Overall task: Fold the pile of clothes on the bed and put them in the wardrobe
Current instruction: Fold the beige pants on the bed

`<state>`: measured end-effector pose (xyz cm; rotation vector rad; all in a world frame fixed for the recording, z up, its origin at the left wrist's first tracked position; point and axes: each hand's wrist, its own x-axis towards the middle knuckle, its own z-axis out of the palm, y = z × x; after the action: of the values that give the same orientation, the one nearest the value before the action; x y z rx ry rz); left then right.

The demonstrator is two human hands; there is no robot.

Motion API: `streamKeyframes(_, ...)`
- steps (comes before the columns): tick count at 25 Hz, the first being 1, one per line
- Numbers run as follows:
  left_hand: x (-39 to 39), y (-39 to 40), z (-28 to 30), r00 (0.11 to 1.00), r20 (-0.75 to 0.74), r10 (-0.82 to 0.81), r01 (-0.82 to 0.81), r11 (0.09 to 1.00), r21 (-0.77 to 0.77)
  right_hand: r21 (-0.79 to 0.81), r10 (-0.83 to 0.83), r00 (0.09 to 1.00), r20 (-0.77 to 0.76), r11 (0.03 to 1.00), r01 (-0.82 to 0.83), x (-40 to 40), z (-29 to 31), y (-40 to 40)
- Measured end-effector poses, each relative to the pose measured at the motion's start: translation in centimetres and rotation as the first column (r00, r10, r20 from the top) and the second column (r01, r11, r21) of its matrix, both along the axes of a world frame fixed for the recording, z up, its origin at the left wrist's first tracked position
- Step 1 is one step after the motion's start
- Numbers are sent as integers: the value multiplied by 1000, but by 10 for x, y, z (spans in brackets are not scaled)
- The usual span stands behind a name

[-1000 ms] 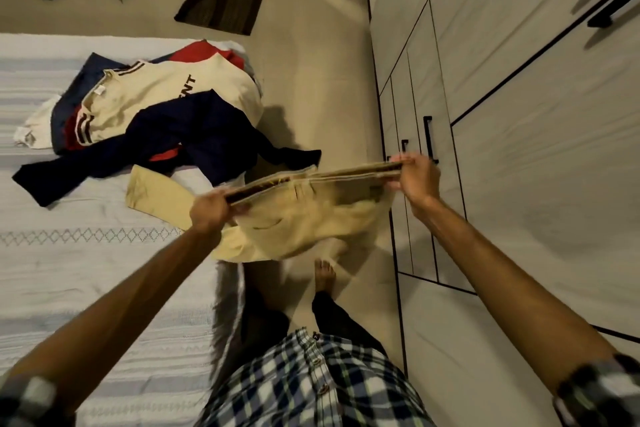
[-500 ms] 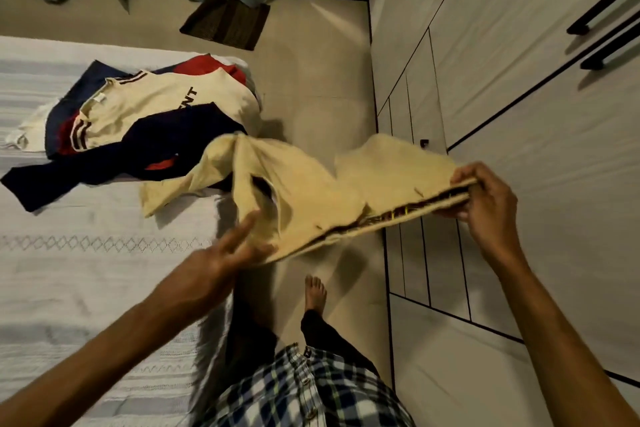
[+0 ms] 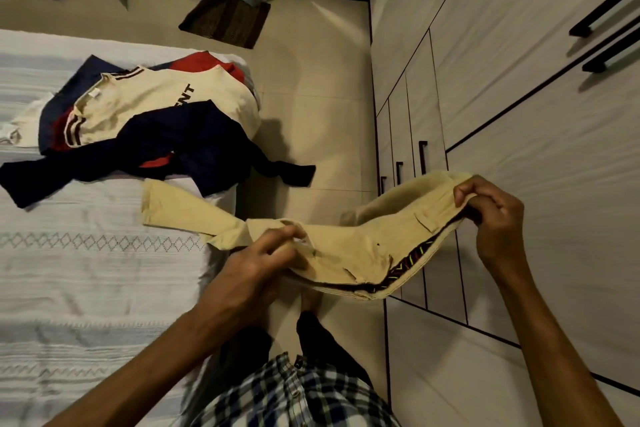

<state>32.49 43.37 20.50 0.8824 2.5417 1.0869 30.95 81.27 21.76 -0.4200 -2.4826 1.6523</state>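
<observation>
I hold a pair of beige trousers (image 3: 367,246) in the air between the bed and the wardrobe. My right hand (image 3: 491,215) grips the waistband end at the right, near the wardrobe doors. My left hand (image 3: 256,260) grips the cloth lower down at the left. One trouser leg trails left onto the bed (image 3: 86,270). The pile of clothes (image 3: 156,125) lies on the bed's far corner: a cream shirt with dark lettering on top, navy and red garments under it, a dark sleeve hanging over the edge.
The white wardrobe (image 3: 519,114) fills the right side, its doors closed, with black handles (image 3: 422,156). A narrow strip of tiled floor (image 3: 311,97) runs between it and the bed. A brown mat (image 3: 225,21) and a grey curtain lie at the far end. My foot stands below the trousers.
My left hand has closed on the trousers after being open beneath them. My right hand has shifted right and up with the waistband. The trousers have turned over and stretched out.
</observation>
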Motion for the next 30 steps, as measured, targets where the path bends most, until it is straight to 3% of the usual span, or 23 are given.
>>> streamKeyframes(3,-7,22,21,999,-21,30,-27,986,164,-60,143,987,-79,987,-148,-9,31,-37)
streamKeyframes(5,-7,38,31,996,13,93,-93,952,293,-20,232,972,-49,972,-233,-9,42,-64)
streamKeyframes(7,-9,51,37,981,70,183,-196,904,380,-97,320,947,25,944,-316,-8,49,-90)
streamKeyframes(10,-15,60,42,920,166,354,-391,837,383,-261,361,926,109,910,-324,-3,54,-114)
streamKeyframes(14,-14,61,38,828,318,462,-550,780,300,-143,336,931,143,938,-316,8,51,-124)
streamKeyframes(16,-15,54,40,856,432,284,-447,826,343,18,346,933,98,937,-350,10,48,-122)
streamKeyframes(17,-17,49,40,890,438,126,-306,877,371,62,349,933,83,933,-354,9,47,-119)
streamKeyframes(19,-30,39,32,971,215,-106,48,964,260,85,381,921,80,918,-387,7,47,-112)
streamKeyframes(20,-39,38,28,988,53,-145,136,981,140,114,413,907,79,900,-420,6,46,-110)
streamKeyframes(22,-60,38,26,968,-204,-147,144,989,-28,189,466,880,91,860,-475,1,44,-106)
streamKeyframes(24,-77,41,35,951,-292,-99,84,995,-62,214,477,867,140,841,-497,-10,49,-100)
streamKeyframes(25,-85,41,41,963,-254,-85,75,996,-50,215,484,857,176,831,-514,-19,55,-96)
streamKeyframes(28,-116,50,68,976,102,-194,195,981,10,111,536,801,265,808,-578,-48,82,-78)
streamKeyframes(30,-135,66,84,949,190,-250,232,966,114,61,585,762,278,781,-622,-68,102,-66)
